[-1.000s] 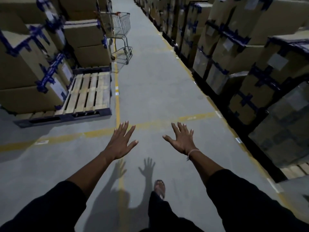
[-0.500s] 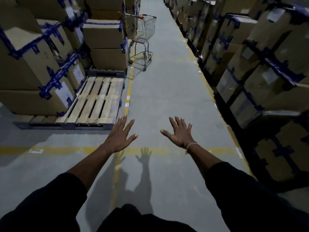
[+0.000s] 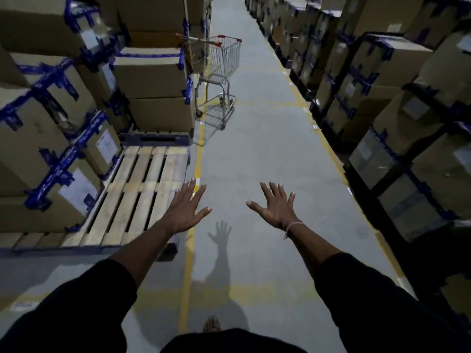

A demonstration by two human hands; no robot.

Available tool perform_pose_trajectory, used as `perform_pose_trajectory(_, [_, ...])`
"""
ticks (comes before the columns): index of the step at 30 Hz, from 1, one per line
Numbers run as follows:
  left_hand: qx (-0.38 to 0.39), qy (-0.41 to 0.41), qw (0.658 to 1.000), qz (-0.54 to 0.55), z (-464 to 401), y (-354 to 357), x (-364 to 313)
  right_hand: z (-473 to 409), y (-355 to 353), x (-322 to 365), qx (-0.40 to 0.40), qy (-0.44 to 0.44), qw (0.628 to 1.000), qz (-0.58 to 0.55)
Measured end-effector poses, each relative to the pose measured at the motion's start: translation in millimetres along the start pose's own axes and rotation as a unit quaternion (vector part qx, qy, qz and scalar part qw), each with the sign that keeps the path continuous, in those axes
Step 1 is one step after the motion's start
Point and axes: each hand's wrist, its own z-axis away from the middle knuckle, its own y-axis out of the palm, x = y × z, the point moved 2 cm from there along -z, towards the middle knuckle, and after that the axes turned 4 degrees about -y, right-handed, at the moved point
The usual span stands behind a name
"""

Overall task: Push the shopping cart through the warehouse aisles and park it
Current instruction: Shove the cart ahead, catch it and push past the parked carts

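Shopping cart [image 3: 221, 77] stood unattended up the aisle, beside stacked cartons [image 3: 153, 90] on the left, well apart from the person. Left hand [image 3: 186, 212] and right hand [image 3: 276, 208] were outstretched, fingers spread, holding nothing. Pushing and parking remained undone.

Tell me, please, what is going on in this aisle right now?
A person is in a warehouse aisle with both hands out in front, fingers spread, holding nothing: left hand, right hand. The shopping cart stands ahead, unattended, beside stacked cardboard boxes on the left. A partly bare wooden pallet lies nearer. Nobody is touching the cart.
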Motion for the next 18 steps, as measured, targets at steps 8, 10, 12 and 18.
perform_pose_trajectory(8, [-0.004,0.049,0.999,-0.009,-197.4,-58.9,27.4,-195.4,-34.6,0.8,-0.021,0.014,0.999,-0.029])
perform_pose_trajectory(10, [-0.007,0.045,0.999,-0.003,-248.2,-61.8,41.0,-248.9,-39.0,-5.4,-0.020,0.010,0.999,-0.029])
perform_pose_trajectory(12, [-0.003,0.039,0.999,-0.001,-303.4,-65.7,53.3,-306.2,-45.8,-14.2,-0.021,0.010,0.999,-0.029])
perform_pose_trajectory(18, [-0.014,0.037,0.999,-0.015,-477.9,-94.9,81.3,-492.5,-80.1,-40.3,0.002,0.009,1.000,-0.023])
